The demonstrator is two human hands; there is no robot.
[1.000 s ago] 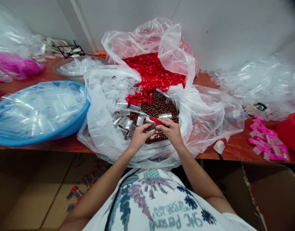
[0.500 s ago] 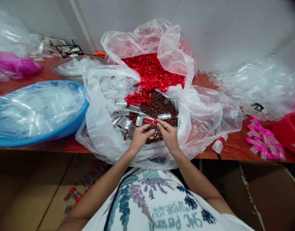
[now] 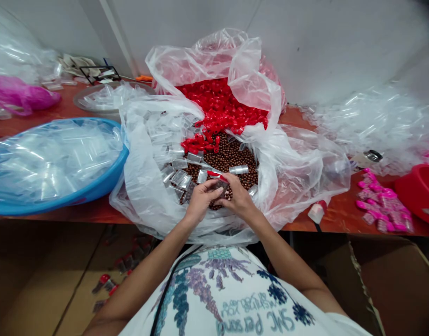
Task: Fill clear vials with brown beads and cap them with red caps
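Over the open plastic bag, my left hand (image 3: 199,201) and my right hand (image 3: 240,198) are closed together on a small clear plastic container (image 3: 220,185) with a red cap (image 3: 216,175) at its far end. My fingers partly cover it, so its contents are hard to make out. Below my hands lie small brown balls (image 3: 231,151). Several clear containers (image 3: 182,179) lie among the balls to the left, and one more clear container (image 3: 238,169) rests just beyond my right fingers. Loose red caps (image 3: 199,143) spill onto the balls from the heap behind.
A blue basin (image 3: 105,186) of clear plastic pieces stands left. Behind is a bag of red caps (image 3: 221,102). At right are pink-capped containers (image 3: 385,203), a red basin (image 3: 417,191) and a clear plastic pile (image 3: 375,126). Red-capped containers (image 3: 104,278) lie in a carton below left.
My right hand has moved in closer, its thumb now lower and its fingers round the container. The red cap has shifted slightly left. My left hand has barely moved.
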